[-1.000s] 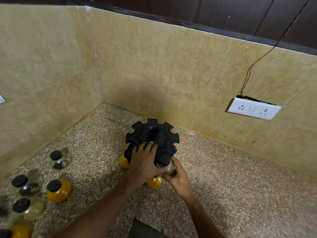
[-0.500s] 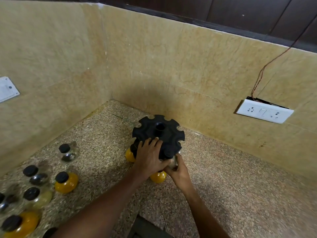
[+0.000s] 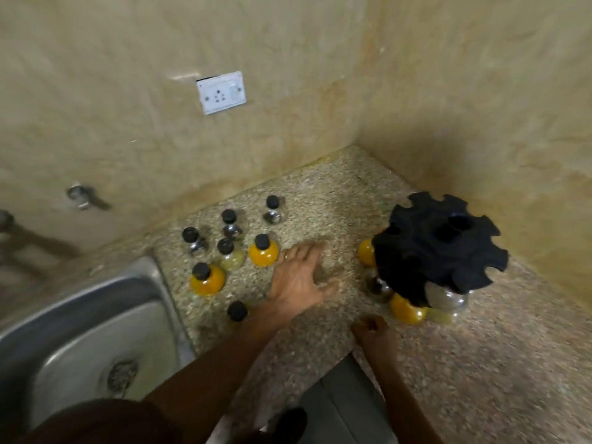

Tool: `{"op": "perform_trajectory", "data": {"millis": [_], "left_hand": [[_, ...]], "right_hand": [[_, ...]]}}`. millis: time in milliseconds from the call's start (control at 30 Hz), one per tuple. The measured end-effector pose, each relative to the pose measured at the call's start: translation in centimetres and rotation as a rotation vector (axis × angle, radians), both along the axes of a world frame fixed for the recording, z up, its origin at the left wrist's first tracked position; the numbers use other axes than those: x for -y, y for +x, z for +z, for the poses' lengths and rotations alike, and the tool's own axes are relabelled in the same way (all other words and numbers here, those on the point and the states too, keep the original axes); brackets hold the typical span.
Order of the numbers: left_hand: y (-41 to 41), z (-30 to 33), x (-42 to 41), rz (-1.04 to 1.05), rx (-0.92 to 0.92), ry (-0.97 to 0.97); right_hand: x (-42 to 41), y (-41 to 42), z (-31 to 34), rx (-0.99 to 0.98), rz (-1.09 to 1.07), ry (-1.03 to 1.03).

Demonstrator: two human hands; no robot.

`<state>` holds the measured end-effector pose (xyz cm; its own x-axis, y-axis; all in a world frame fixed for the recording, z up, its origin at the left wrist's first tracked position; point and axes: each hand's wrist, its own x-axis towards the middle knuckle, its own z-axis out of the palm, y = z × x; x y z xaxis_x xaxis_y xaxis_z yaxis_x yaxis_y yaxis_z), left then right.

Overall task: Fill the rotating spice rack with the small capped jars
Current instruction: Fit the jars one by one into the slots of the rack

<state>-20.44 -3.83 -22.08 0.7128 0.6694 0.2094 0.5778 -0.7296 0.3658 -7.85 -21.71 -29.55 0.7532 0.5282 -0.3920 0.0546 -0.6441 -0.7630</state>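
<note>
The black rotating spice rack (image 3: 440, 243) stands on the speckled counter near the wall corner, with several round jars hanging under its notched top, among them a yellow jar (image 3: 406, 310) and a clear jar (image 3: 445, 298). Several loose black-capped jars stand to the left; the nearest is a yellow jar (image 3: 263, 251). My left hand (image 3: 299, 280) is spread open above the counter between that jar and the rack, holding nothing. My right hand (image 3: 373, 336) hovers below the rack's front, fingers loosely curled and empty.
A steel sink (image 3: 89, 331) lies at the lower left, its rim beside the loose jars. A white wall socket (image 3: 221, 92) and a tap fitting (image 3: 81, 196) are on the left wall. The counter's front edge runs under my forearms.
Both hands have left the rack. My left hand has swung left toward the loose jars, and my right hand has drawn back. The view has turned left, bringing the sink into sight.
</note>
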Motion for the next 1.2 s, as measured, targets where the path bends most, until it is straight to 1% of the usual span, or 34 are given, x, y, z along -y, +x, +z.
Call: {"op": "perform_trajectory", "data": {"millis": [100,233,333,433,500,567,667,733,800,900,1033,1100,1200], "left_hand": [[-5.5,-0.4,-1.5,0.142,-0.032,0.014],[-12.4,-0.9,-2.3,0.334,-0.063,0.022],[-17.1,-2.4,-1.8,0.470,-0.057,-0.067],[-20.0,-4.5,-0.8,0.566,-0.077,-0.158],[-20.8,-6.0,-0.2,0.602,-0.126,-0.259],[-21.3,-7.7,0.3,0.612,-0.195,-0.338],[-21.4,-10.3,0.5,0.531,-0.369,-0.414],[-21.2,-10.9,0.3,0.489,-0.471,-0.455],[-20.9,-10.9,-0.2,0.480,-0.517,-0.450],[-20.6,-10.8,-0.4,0.483,-0.561,-0.426],[-20.6,-10.4,-0.5,0.471,-0.592,-0.427],[-20.4,-10.4,-0.7,0.456,-0.590,-0.424],[-18.0,-9.9,-0.5,0.388,-0.512,-0.377]], "right_hand": [[-3.1,-2.4,0.4,-0.010,0.138,-0.003],[-6.5,-5.8,0.2,-0.039,0.338,0.102],[-8.8,-8.8,0.3,-0.093,0.506,0.098],[-10.3,-11.4,0.3,-0.107,0.648,0.094],[-11.0,-12.6,0.1,-0.087,0.729,0.086],[-11.8,-13.4,-0.4,-0.022,0.790,0.087],[-13.1,-14.4,-1.0,0.057,0.868,0.034],[-13.8,-15.2,-1.6,0.112,0.909,0.031],[-14.2,-15.6,-2.4,0.149,0.922,0.029],[-14.1,-15.9,-3.2,0.151,0.916,0.055],[-13.4,-15.5,-2.7,0.135,0.837,0.113],[-12.8,-14.7,-2.5,0.123,0.778,0.130],[-11.0,-12.5,-2.2,0.115,0.638,0.149]]}}
